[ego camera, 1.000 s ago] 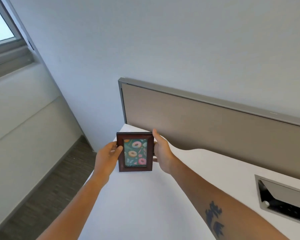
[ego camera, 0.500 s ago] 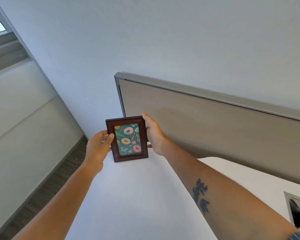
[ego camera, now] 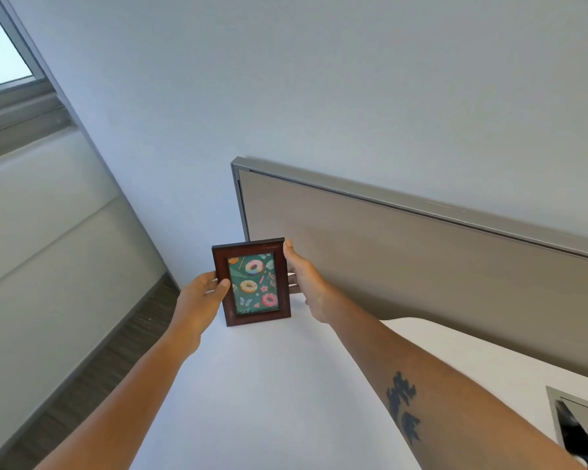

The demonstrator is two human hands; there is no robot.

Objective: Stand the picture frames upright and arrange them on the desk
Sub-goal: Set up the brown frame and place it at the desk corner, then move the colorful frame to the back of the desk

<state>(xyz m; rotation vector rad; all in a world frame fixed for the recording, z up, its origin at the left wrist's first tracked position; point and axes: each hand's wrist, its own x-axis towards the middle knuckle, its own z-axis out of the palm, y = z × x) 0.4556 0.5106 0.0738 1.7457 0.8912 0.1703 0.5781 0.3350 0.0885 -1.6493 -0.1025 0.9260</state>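
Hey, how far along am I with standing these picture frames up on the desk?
One frame is in hand. The doughnut-print picture frame stands upright at the far corner of the white desk, beside the partition panel. Your left hand pinches its left edge and your right hand steadies the right side. Left to do: release it and check it stands alone. No other frames are in view, so I can't tell how many remain.
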